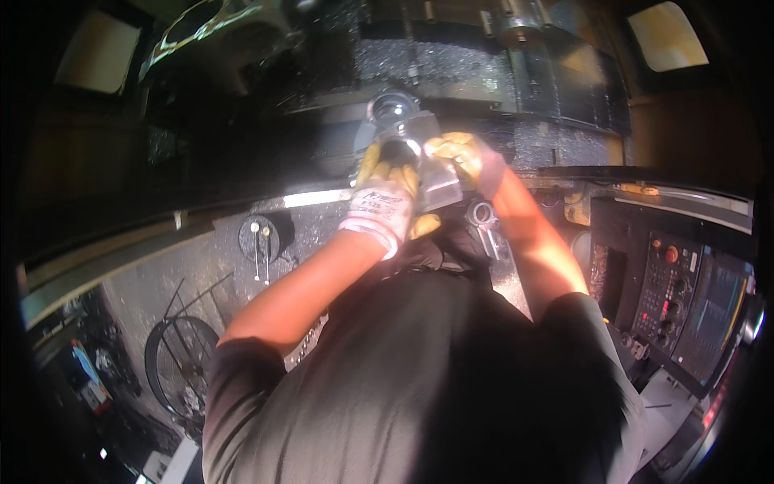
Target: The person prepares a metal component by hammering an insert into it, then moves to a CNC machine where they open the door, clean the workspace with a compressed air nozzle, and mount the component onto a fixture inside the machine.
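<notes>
A blocky grey metal housing with round openings is in front of me at the machine's opening. My left hand, in a white glove with yellow coated fingers, lies over its near left side. The fingers reach up beside a dark bore, and the thumb is spread toward me at the lower edge. At the upper right side of the housing is my right hand, gloved the same way. Its fingers are curled together against the edge; whatever is between them is hidden. A shiny ring-shaped end shows at the far side, slightly blurred.
Metal chips cover the machine interior beyond my hands. Another metal part with a round eye is near my right forearm. A control panel with buttons and a screen stands right. A spoked handwheel is lower left.
</notes>
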Demonstrator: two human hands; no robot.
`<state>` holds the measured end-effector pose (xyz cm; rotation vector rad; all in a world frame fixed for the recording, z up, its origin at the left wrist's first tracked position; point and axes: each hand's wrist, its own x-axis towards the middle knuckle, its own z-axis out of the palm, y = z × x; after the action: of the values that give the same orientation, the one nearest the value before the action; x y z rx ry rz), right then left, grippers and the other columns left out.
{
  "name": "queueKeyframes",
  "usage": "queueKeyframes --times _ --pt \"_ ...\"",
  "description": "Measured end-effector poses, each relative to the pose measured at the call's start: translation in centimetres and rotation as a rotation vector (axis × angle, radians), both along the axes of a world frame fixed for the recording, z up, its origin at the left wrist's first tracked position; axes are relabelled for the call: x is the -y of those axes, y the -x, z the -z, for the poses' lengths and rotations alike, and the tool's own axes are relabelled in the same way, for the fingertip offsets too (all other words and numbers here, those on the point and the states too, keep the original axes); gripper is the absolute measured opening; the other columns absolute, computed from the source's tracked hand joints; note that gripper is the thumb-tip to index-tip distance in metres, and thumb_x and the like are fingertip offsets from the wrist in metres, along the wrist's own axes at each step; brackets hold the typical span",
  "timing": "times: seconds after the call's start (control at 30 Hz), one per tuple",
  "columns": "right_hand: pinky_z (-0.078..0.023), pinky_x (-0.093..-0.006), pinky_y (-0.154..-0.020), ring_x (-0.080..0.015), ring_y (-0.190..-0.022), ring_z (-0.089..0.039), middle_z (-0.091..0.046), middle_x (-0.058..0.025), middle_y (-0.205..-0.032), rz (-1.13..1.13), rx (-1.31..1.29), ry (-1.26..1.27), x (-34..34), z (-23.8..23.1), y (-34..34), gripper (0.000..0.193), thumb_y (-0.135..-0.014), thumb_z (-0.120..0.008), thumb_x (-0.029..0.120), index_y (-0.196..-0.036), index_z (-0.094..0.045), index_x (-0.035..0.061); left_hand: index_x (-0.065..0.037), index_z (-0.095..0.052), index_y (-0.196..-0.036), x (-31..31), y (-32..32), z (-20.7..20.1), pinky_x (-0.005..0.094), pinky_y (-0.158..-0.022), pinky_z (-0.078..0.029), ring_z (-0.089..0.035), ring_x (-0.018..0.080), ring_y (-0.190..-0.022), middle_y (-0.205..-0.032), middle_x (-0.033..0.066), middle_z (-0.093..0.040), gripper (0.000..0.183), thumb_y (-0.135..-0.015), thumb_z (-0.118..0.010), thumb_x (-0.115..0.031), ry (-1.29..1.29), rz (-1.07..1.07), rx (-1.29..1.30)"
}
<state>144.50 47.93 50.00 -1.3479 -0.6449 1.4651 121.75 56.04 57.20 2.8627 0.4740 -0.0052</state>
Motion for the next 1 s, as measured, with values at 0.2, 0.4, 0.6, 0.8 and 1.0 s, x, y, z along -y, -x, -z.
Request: queueKeyframes --times 0.2,0.4,0.6,0.8,1.0 --pt "-0.05 -0.0251 -0.067 -0.0104 -0.075 -0.065 -0.072 -0.0062 -0.086 0.061 -0.017 0.019 0.0 -0.6 0.2 0.023 -0.089 -0.074 0.018 -0.098 -0.073 -0.0039 0.01 -0.057 -0.116 1.5 -3.0 -0.2 0.0512 -0.126 -0.02 -0.067 0.0343 -0.103 -0.099 0.0206 -0.07 0.085 -0.075 -0.077 -0.062 -0.049 -0.042 -0.209" --pt "-0.05 -0.0303 -0.093 -0.0148 -0.105 -0.063 -0.07 -0.0078 -0.112 -0.043 -0.065 0.068 0.9 -1.4 -2.4 0.044 -0.098 -0.068 0.038 -0.123 -0.067 0.0009 0.004 -0.062 -0.104 1.8 -5.9 -1.3 0.0449 -0.102 -0.043 -0.069 0.0353 -0.093 -0.092 0.0204 -0.071 0.059 -0.079 -0.073 -0.048 0.008 -0.095 -0.383" --pt "-0.044 -0.0423 -0.11 -0.0297 -0.127 -0.06 -0.061 -0.0184 -0.143 0.029 -0.129 0.234 7.6 5.2 -8.4 0.066 -0.103 -0.056 0.054 -0.148 -0.052 0.0053 0.004 -0.06 -0.103 1.9 -7.5 -2.7 0.0453 -0.105 -0.043 -0.067 0.0423 -0.099 -0.094 0.0266 -0.071 0.056 -0.082 -0.072 -0.048 0.023 -0.266 -0.458" --pt "-0.041 -0.0484 -0.11 -0.0316 -0.125 -0.062 -0.064 -0.0174 -0.14 0.054 -0.25 0.551 15.1 14.2 -10.6 0.063 -0.101 -0.057 0.051 -0.145 -0.053 0.007 -0.008 -0.065 -0.119 2.3 -6.0 -1.0 0.0487 -0.091 -0.051 -0.071 0.0337 -0.094 -0.098 0.0149 -0.074 0.056 -0.084 -0.072 -0.051 0.052 -0.293 -0.251" --pt "-0.048 -0.0438 -0.09 -0.0261 -0.105 -0.069 -0.072 -0.0117 -0.127 0.209 -0.214 0.681 18.7 21.1 -8.2 0.06 -0.095 -0.064 0.049 -0.139 -0.058 0.0087 -0.01 -0.069 -0.114 3.3 -5.8 0.9 0.0427 -0.082 -0.057 -0.073 0.0299 -0.09 -0.102 0.0105 -0.074 0.045 -0.08 -0.079 -0.037 0.053 -0.221 0.011"
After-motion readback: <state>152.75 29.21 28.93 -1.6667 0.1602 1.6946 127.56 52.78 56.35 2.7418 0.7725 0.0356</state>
